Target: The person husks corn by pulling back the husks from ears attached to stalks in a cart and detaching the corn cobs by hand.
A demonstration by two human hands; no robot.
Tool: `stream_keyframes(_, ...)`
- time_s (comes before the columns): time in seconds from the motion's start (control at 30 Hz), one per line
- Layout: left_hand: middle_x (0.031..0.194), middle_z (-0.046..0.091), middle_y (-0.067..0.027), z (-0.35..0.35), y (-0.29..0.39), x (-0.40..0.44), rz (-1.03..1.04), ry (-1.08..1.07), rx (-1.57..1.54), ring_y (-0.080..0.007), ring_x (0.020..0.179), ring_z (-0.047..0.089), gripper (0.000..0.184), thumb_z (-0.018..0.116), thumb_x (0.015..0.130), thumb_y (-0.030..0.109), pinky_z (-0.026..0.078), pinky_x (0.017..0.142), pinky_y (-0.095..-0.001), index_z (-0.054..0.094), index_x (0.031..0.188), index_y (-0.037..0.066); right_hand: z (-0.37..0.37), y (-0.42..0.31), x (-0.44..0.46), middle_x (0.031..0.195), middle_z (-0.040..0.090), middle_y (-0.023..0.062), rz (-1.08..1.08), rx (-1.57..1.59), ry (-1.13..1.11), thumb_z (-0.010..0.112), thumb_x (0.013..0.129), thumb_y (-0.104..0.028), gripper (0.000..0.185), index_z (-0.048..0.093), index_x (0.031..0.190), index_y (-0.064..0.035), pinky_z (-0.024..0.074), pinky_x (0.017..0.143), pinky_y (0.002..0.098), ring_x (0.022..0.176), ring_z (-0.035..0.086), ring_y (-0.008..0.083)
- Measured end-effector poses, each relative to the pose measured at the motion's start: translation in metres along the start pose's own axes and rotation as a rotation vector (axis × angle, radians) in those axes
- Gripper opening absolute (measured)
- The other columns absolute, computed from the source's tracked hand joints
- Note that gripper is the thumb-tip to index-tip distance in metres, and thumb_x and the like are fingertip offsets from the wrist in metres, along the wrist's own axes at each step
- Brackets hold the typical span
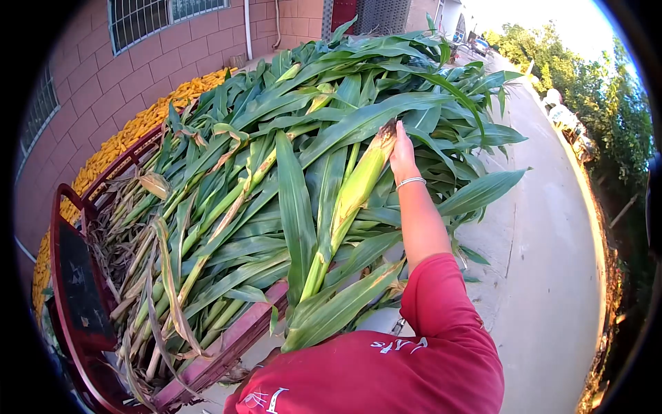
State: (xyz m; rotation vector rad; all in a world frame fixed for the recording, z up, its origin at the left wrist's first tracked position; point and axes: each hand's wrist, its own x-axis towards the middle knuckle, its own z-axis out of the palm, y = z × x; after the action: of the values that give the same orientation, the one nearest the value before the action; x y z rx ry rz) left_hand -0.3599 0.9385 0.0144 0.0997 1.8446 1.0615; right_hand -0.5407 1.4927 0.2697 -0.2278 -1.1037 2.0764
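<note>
My right hand (404,156), with a bracelet at the wrist, is closed around the tip of a corn ear (360,183). The ear is in its pale green husk, with dark brown silk at the top. It slants upward and still sits on its green stalk (315,276), among long leaves. Part of my fingers is hidden behind the ear. Around and under it lies a big heap of cut cornstalks (241,186), with green leaves and some dry brown ones. My left hand is out of view.
The stalks lie on a cart with a red metal frame (258,321) and end rail (65,276). Yellow corn cobs (124,134) are piled along the brick wall (138,76). To the right runs a concrete road (545,276) edged by trees (607,103).
</note>
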Motion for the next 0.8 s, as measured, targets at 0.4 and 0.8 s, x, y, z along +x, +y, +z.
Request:
stream_keyframes(0.4, 0.098, 0.068, -0.0118, 0.02, 0.048, 0.047, 0.021, -0.027, 0.036, -0.0201, 0.085, 0.063, 0.034, 0.067, 0.083, 0.027, 0.049, 0.076, -0.0329, 0.064, 0.108, 0.003, 0.0, -0.004, 0.008, 0.105, 0.064, 0.0174, -0.061, 0.152, 0.063, 0.04, 0.101, -0.021, 0.033, 0.054, 0.113, 0.0058, 0.0512, 0.087, 0.0395, 0.095, 0.062, 0.0262)
stream_keyframes(0.8, 0.098, 0.068, -0.0147, 0.029, 0.097, 0.064, 0.119, -0.099, 0.32, -0.0241, 0.085, 0.065, 0.032, 0.063, 0.085, 0.026, 0.05, 0.076, -0.0343, 0.064, 0.107, 0.004, -0.043, 0.012, 0.018, 0.08, 0.054, 0.0072, 0.072, 0.813, 0.232, 0.037, 0.102, -0.025, 0.03, 0.049, 0.082, -0.0052, 0.0491, 0.085, 0.0384, 0.078, 0.054, 0.0211)
